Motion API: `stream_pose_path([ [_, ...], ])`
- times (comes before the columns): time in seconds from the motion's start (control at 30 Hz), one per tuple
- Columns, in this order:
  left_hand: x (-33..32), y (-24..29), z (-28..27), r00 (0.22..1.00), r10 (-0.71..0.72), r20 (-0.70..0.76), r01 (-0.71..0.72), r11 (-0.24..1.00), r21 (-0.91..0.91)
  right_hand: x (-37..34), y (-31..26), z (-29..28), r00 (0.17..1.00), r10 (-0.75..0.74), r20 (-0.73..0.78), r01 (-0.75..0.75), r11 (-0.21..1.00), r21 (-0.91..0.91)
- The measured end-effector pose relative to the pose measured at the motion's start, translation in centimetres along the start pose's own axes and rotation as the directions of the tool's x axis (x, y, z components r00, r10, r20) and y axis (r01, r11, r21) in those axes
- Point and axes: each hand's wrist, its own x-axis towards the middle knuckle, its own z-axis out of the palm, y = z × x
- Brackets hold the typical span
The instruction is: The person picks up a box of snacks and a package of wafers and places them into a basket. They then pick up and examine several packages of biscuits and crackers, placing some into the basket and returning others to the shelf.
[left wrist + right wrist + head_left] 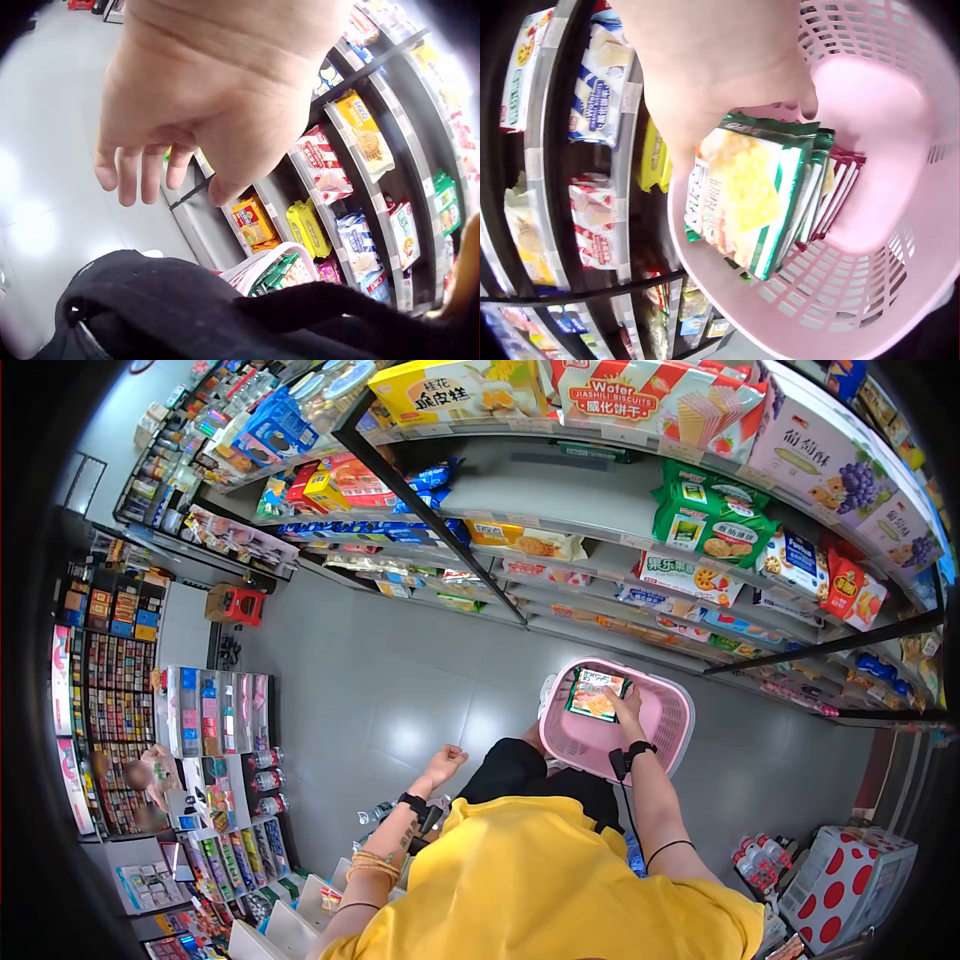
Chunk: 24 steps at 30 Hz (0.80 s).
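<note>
My right hand reaches into a pink plastic basket with holes in its sides. It grips a green-edged biscuit packet at one end, with the thumb along its edge and the other fingertips partly hidden behind it. Close behind that packet, in the right wrist view, are another green packet and several dark red packets inside the basket. My left hand hangs to the left of my dark trousers with its fingers loosely bent, holding nothing. The left wrist view shows its palm side and fingers above the floor.
Long shelves of packaged biscuits run across the far side, with a big green bag on one tier. Counters and display racks stand at the left. A white box with red dots and bottles are at right.
</note>
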Motion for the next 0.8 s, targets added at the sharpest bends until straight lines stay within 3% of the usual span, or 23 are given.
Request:
stream_pose_path([
  [0.1, 0.2, 0.9, -0.8, 1.0, -0.006, -0.005, 0.006, 0.999, 0.048, -0.8, -2.0, -1.6, 0.993, 0.058, -0.104, -0.05, 0.996, 0.079],
  [0.13, 0.4, 1.3, -0.9, 1.0, 0.005, -0.01, -0.005, 0.998, 0.069, -1.5, -2.9, -2.6, 0.993, 0.004, -0.121, 0.01, 0.993, 0.115],
  [0.2, 1.2, 2.0, -1.0, 0.999, 0.03, -0.021, -0.027, 0.994, 0.105, -3.5, -4.4, -4.4, 0.969, -0.201, 0.142, 0.115, 0.881, 0.459],
  [0.23, 1.6, 2.2, -0.8, 0.999, 0.038, -0.026, -0.035, 0.992, 0.123, -9.3, -12.2, -10.3, 0.856, -0.241, 0.457, -0.116, 0.773, 0.624],
  [0.27, 2.2, 2.5, -0.7, 0.999, 0.049, -0.017, -0.046, 0.99, 0.136, -13.6, -17.1, -13.8, 0.746, -0.403, 0.531, -0.07, 0.745, 0.663],
  [0.33, 4.0, 3.2, 0.1, 0.998, 0.07, 0.011, -0.07, 0.988, 0.134, -20.5, -24.9, -20.8, 0.313, -0.739, 0.597, 0.092, 0.649, 0.755],
  [0.37, 4.8, 3.7, 0.3, 0.996, 0.082, 0.028, -0.085, 0.987, 0.139, -23.4, -28.2, -24.2, 0.108, -0.762, 0.638, 0.137, 0.647, 0.75],
  [0.4, 5.2, 4.8, 0.6, 0.995, 0.09, 0.035, -0.095, 0.983, 0.16, -26.0, -30.8, -26.3, -0.079, -0.81, 0.581, 0.19, 0.56, 0.807],
  [0.43, 6.0, 5.3, 1.0, 0.993, 0.112, 0.043, -0.117, 0.98, 0.159, -28.3, -33.1, -27.8, -0.245, -0.809, 0.535, 0.139, 0.517, 0.845],
  [0.47, 7.1, 5.5, 1.5, 0.99, 0.131, 0.052, -0.138, 0.978, 0.16, -30.2, -34.9, -28.9, -0.359, -0.803, 0.476, 0.115, 0.468, 0.876],
  [0.53, 8.1, 6.8, 2.0, 0.987, 0.146, 0.072, -0.156, 0.973, 0.169, -32.8, -37.4, -29.5, -0.498, -0.774, 0.391, 0.164, 0.359, 0.919],
  [0.8, 8.0, 9.7, 2.5, 0.976, 0.209, 0.055, -0.216, 0.961, 0.173, -35.2, -38.5, -27.5, -0.582, -0.73, 0.358, 0.195, 0.302, 0.933],
])
